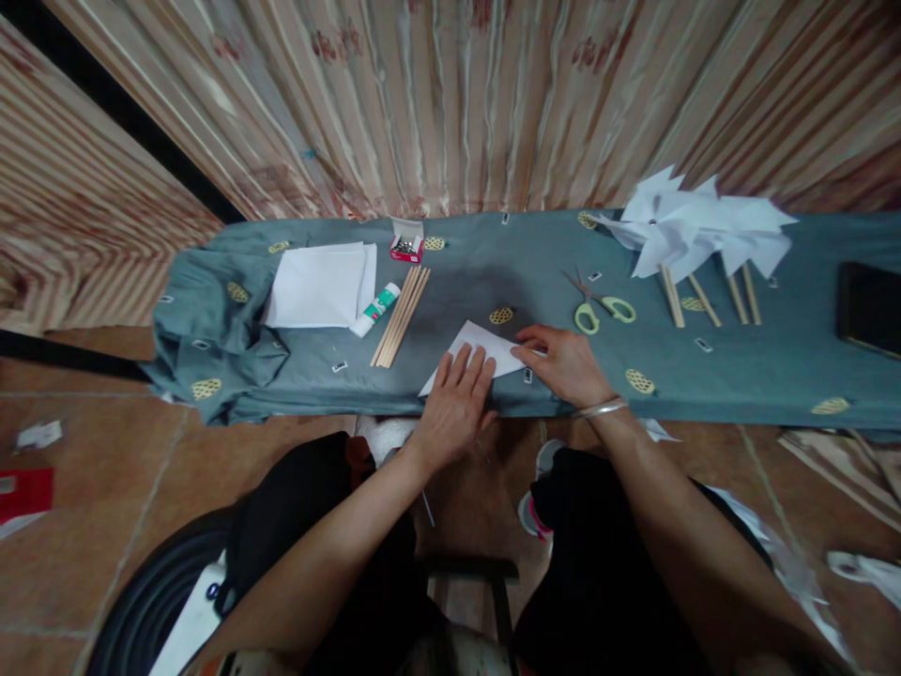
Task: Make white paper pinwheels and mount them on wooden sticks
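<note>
My left hand (456, 406) lies flat, likely steadying the folded paper (496, 349); beside it, my right hand (569, 364) curls at the paper's corner, grip unclear.

White paper (498, 350), grey-green cloth (535, 258) with yellow pineapples (640, 380), green-handled scissors (588, 297), beige-striped curtain (422, 113), perhaps red-flowered

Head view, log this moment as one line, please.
Left hand: rests on folded white paper | right hand: at paper's right corner | nearby: green-handled scissors, wooden sticks
</note>
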A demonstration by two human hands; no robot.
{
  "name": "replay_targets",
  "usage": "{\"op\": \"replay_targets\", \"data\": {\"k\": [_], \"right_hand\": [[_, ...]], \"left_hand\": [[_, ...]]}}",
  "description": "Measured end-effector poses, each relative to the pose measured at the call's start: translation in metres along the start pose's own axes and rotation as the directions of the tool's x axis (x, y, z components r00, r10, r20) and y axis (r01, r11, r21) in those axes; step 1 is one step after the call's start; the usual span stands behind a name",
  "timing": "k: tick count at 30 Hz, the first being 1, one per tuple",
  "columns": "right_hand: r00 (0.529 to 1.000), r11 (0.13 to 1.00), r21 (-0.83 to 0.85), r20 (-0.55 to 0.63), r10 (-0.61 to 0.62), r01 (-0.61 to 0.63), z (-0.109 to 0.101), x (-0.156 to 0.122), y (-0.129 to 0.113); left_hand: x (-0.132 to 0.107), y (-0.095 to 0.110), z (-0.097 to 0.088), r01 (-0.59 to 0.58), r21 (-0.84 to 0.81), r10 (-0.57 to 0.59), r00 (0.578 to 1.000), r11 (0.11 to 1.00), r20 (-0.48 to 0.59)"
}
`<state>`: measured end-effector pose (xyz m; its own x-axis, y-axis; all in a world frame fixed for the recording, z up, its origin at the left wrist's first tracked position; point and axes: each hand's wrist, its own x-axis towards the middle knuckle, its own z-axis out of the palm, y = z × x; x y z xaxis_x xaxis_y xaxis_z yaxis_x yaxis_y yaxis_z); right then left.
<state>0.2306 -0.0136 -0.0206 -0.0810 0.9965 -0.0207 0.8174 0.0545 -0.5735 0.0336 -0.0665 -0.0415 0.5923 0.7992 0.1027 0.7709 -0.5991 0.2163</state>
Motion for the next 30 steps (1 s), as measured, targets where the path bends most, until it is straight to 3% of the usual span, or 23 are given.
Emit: {"op": "replay_targets", "data": {"k": [5,8,23,30], "right_hand": [[0.964,0.97,-0.135,-0.143,-0.223,0.204,0.016,-0.014,-0.002],[0.942,0.938,-0.215,-0.139,-0.305,0.272,0.025,-0.024,-0.006],[0.939,0.927,-0.247,-0.127,-0.32,0.282,0.036,-0.033,-0.002],[0.953,0.962,-0.216,-0.213,-0.216,0.17,0.017,-0.037,0.03]], "left_hand": [[0.0,0.0,0.003,-0.007,0.022,0.007,1.0,1.0,0.007],[0.0,0.0,0.004,-0.011,0.034,0.011,1.0,0.999,0.003],[-0.001,-0.002,0.008,-0.022,0.06,0.022,1.0,0.998,0.004],[-0.011,-0.013,0.003,-0.02,0.092,0.019,1.0,0.996,0.013]]}}
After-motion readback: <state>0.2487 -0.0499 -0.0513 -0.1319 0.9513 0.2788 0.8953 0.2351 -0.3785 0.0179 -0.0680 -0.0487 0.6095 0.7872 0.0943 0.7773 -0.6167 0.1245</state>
